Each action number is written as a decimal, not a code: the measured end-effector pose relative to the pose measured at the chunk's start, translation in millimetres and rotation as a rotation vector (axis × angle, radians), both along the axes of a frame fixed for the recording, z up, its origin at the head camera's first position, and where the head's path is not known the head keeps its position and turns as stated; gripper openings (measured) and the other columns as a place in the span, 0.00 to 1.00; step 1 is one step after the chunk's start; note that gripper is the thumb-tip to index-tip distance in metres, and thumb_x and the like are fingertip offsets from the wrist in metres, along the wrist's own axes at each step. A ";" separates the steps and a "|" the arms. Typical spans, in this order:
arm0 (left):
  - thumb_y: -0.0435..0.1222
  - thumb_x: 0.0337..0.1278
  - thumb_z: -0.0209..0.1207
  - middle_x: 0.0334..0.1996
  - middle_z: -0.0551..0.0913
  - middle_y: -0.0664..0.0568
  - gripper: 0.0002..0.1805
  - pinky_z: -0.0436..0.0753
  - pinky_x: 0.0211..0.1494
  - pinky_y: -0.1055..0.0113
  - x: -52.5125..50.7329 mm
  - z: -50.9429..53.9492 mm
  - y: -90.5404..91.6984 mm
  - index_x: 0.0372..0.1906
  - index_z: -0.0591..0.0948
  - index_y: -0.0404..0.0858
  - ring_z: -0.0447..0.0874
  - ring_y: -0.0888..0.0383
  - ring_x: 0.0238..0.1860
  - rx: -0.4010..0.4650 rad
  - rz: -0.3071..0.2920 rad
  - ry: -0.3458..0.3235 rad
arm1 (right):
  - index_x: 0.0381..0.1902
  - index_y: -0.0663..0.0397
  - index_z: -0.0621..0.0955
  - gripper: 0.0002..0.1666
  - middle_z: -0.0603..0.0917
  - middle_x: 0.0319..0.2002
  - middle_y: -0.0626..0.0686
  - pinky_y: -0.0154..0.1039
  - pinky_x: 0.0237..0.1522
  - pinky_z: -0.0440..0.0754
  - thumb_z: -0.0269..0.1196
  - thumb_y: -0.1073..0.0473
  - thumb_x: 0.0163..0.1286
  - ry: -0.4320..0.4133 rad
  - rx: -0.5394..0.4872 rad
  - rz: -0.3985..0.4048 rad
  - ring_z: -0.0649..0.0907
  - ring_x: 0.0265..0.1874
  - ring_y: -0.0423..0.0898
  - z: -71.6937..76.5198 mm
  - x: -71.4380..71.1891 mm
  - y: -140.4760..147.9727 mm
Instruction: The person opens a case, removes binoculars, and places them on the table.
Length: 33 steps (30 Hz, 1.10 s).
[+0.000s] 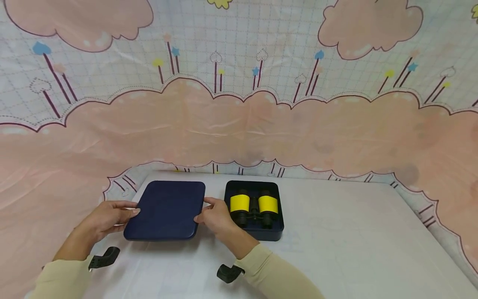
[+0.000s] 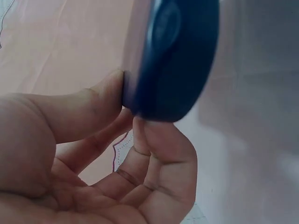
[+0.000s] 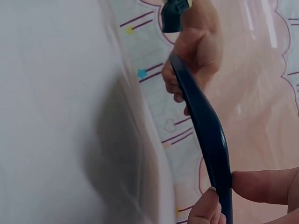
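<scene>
A dark blue lid (image 1: 166, 211), square with rounded corners, is held above the table between both hands. The left hand (image 1: 108, 218) pinches its left edge, thumb on one face and fingers on the other, as the left wrist view (image 2: 170, 70) of the lid shows. At the opposite edge the right hand (image 1: 218, 218) pinches it the same way. Just right of that hand stands a dark blue box (image 1: 274, 235) with its top uncovered. Inside lie black binoculars (image 1: 254, 207) with yellow barrels. In the right wrist view the lid (image 3: 205, 126) appears edge-on, off the table.
A white-covered table (image 1: 354, 232) stretches out to the right of the box. Behind it hangs a printed curtain (image 1: 239, 133) with peach clouds. Black straps with small devices (image 1: 106, 257) sit on both wrists.
</scene>
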<state>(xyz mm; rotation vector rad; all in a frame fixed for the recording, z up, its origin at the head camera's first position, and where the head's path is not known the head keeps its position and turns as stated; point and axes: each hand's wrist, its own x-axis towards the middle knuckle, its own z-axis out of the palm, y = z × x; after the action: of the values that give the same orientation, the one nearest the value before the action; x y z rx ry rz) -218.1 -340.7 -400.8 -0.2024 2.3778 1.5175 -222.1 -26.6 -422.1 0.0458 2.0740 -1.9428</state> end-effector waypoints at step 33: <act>0.36 0.72 0.62 0.36 0.87 0.65 0.37 0.85 0.41 0.67 -4.6 -21.5 -8.0 0.77 0.62 0.25 0.83 0.64 0.36 -0.019 -0.015 -0.032 | 0.73 0.63 0.74 0.46 0.76 0.34 0.51 0.32 0.27 0.73 0.69 0.80 0.54 0.055 0.083 -0.067 0.75 0.31 0.44 -13.8 11.3 -18.9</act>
<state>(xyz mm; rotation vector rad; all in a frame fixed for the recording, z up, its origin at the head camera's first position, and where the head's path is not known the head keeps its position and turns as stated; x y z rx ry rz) -222.7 -348.7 -422.2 -0.2107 2.3638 1.4744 -210.8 -45.5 -436.0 0.0820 2.2152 -1.9155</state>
